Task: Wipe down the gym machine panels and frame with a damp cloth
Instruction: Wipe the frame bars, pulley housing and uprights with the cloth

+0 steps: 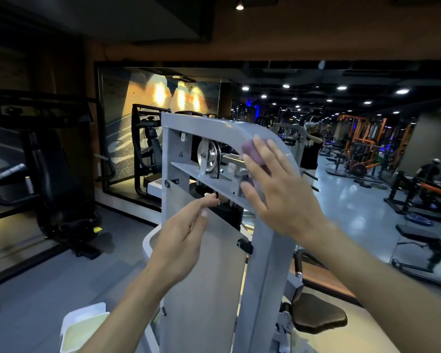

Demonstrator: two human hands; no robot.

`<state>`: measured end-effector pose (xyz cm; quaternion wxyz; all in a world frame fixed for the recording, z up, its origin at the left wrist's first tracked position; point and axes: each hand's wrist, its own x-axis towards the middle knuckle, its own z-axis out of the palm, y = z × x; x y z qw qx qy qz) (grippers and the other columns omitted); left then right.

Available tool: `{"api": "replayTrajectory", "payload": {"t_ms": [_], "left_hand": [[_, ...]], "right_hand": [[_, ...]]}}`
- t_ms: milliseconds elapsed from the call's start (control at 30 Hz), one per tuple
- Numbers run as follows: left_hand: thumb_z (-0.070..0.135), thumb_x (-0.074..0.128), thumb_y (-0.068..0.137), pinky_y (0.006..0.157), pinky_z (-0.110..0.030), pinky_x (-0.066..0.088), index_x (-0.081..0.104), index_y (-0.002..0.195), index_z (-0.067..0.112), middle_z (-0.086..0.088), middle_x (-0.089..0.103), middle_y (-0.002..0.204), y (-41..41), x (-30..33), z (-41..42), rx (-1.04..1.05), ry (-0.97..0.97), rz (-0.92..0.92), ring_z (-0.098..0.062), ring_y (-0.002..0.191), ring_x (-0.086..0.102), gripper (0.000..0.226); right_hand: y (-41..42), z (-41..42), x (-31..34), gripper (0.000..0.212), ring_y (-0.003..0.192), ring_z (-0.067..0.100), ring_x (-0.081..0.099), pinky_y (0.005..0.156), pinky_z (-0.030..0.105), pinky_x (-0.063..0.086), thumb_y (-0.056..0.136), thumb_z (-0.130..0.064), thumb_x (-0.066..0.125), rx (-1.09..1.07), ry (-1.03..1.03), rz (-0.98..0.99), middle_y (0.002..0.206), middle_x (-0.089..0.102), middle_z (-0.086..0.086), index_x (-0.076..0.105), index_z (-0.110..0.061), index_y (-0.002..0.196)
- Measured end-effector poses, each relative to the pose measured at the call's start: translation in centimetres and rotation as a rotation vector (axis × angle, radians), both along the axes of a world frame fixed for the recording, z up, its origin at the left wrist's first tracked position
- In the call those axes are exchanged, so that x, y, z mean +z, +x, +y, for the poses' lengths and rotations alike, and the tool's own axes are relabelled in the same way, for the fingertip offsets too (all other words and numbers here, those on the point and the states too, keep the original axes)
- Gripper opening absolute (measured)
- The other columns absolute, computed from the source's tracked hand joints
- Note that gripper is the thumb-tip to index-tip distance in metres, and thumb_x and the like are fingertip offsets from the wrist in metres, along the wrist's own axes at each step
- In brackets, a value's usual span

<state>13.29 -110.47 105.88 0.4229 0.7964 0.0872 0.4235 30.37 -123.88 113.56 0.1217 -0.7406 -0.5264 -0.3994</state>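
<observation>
Mirrored gym walls back a grey machine frame [262, 250], where the right hand [278, 192] presses a purple cloth [252, 151] flat-fingered while the left hand [181, 233] rests straight-fingered on its panel [209, 276]

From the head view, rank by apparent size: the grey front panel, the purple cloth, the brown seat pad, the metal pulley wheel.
1. grey front panel
2. brown seat pad
3. and 4. metal pulley wheel and purple cloth: unsure, the right hand covers most of the cloth.
</observation>
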Motion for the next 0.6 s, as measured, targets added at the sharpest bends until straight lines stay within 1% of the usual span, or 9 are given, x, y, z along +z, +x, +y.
{"api": "replayTrajectory", "payload": {"t_ms": [67,133,233,300,433,500,533,567,600], "left_hand": [[0.016,0.044,0.111,0.105,-0.002,0.031,0.065,0.134,0.036,0.03,0.06,0.138,0.6,0.0,-0.2,-0.014,-0.004,-0.014,0.015,0.135,0.044,0.037],[0.014,0.045,0.11,0.107,-0.004,0.033,0.064,0.135,0.037,0.031,0.061,0.136,1.4,0.3,-0.6,-0.03,-0.002,-0.034,0.014,0.135,0.045,0.039],[0.013,0.046,0.11,0.108,-0.006,0.034,0.061,0.14,0.033,0.029,0.062,0.137,2.6,0.9,-1.3,-0.065,0.009,-0.059,0.012,0.135,0.047,0.039],[0.012,0.046,0.11,0.108,-0.007,0.034,0.06,0.142,0.031,0.028,0.062,0.138,3.2,1.2,-1.6,-0.065,0.046,-0.064,0.01,0.136,0.047,0.04],[0.011,0.046,0.11,0.105,-0.007,0.036,0.058,0.143,0.035,0.029,0.063,0.134,4.0,1.7,-1.7,-0.019,0.061,-0.073,0.01,0.132,0.05,0.043],[0.02,0.045,0.11,0.099,-0.013,0.042,0.057,0.142,0.044,0.025,0.067,0.123,4.6,1.8,-1.6,0.016,0.049,-0.07,0.009,0.118,0.055,0.041],[0.025,0.044,0.109,0.099,-0.015,0.041,0.055,0.143,0.046,0.028,0.065,0.122,4.9,1.9,-1.8,0.032,0.057,-0.068,0.01,0.117,0.055,0.041],[0.027,0.043,0.109,0.103,-0.018,0.04,0.054,0.145,0.045,0.03,0.063,0.13,5.2,2.1,-2.0,0.046,0.076,-0.071,0.01,0.124,0.053,0.042],[0.025,0.043,0.11,0.106,-0.02,0.04,0.053,0.147,0.042,0.031,0.06,0.137,5.6,2.3,-2.3,0.058,0.097,-0.079,0.01,0.132,0.049,0.041]], "right_hand": [[0.1,-1.9,-2.2,0.062,0.159,0.023,0.003,0.123,0.047,0.031,0.106,-0.048,0.031,0.025,0.014,0.024,0.172,0.009,0.007,0.037,-0.015,0.158],[0.1,-2.8,-3.6,0.062,0.159,0.023,-0.001,0.121,0.05,0.034,0.106,-0.046,0.033,0.046,0.008,0.055,0.172,0.004,0.007,0.031,-0.017,0.161],[0.3,-2.7,-3.8,0.063,0.159,0.022,-0.002,0.122,0.049,0.03,0.106,-0.046,0.037,0.066,0.027,0.076,0.172,0.003,0.006,0.029,-0.018,0.161],[0.8,-2.2,-3.0,0.063,0.159,0.019,-0.002,0.125,0.047,0.026,0.106,-0.049,0.035,0.104,0.037,0.082,0.172,0.004,0.004,0.029,-0.021,0.161],[2.4,-0.4,1.7,0.061,0.157,0.006,0.001,0.125,0.037,0.02,0.105,-0.055,0.026,0.219,0.046,0.283,0.172,0.007,-0.009,0.021,-0.035,0.162],[3.6,0.5,4.1,0.06,0.156,0.003,0.005,0.127,0.031,0.013,0.107,-0.054,0.021,0.284,0.035,0.391,0.17,0.014,-0.01,0.022,-0.033,0.162],[4.3,0.7,4.8,0.058,0.155,0.001,0.006,0.125,0.023,0.009,0.108,-0.052,0.019,0.317,0.028,0.428,0.17,0.017,-0.01,0.023,-0.032,0.162],[5.0,0.5,5.0,0.057,0.154,0.0,0.007,0.121,0.015,0.005,0.108,-0.049,0.016,0.357,0.025,0.45,0.169,0.018,-0.011,0.024,-0.031,0.162],[5.6,0.1,4.8,0.055,0.154,-0.002,0.007,0.118,0.01,0.002,0.109,-0.047,0.015,0.405,0.028,0.469,0.169,0.019,-0.012,0.025,-0.031,0.161]]}}
